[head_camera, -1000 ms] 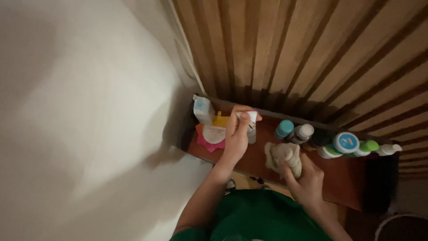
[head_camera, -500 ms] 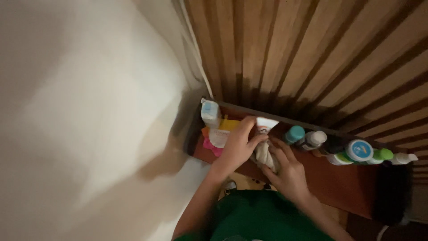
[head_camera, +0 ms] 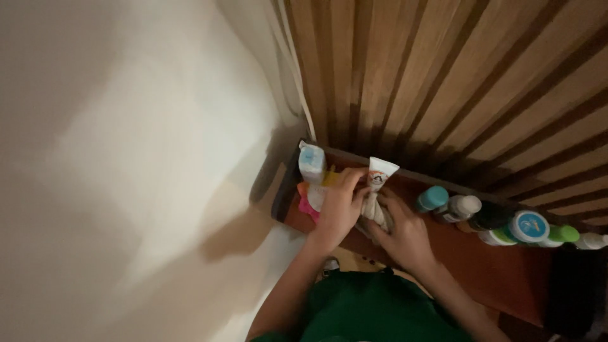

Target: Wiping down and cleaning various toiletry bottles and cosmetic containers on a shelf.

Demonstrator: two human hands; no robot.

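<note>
My left hand (head_camera: 339, 206) grips a white tube (head_camera: 380, 174) near its flat crimped end, held upright over a dark wooden shelf (head_camera: 500, 272). My right hand (head_camera: 405, 234) presses a pale crumpled cloth (head_camera: 379, 212) against the tube's lower part, so the two hands touch. A light blue and white pack (head_camera: 311, 162) stands just left of my left hand, with pink and yellow items (head_camera: 307, 201) under it.
Along the shelf to the right stand several bottles: a teal-capped one (head_camera: 432, 197), a white-capped one (head_camera: 461, 206), a round blue lid (head_camera: 527, 226), a green cap (head_camera: 561, 234). A slatted wooden wall (head_camera: 443, 82) rises behind. A white wall (head_camera: 126, 158) fills the left.
My right hand has brought the cloth leftwards from the shelf up against the tube. My left hand has kept hold of the tube. The view has shifted slightly.
</note>
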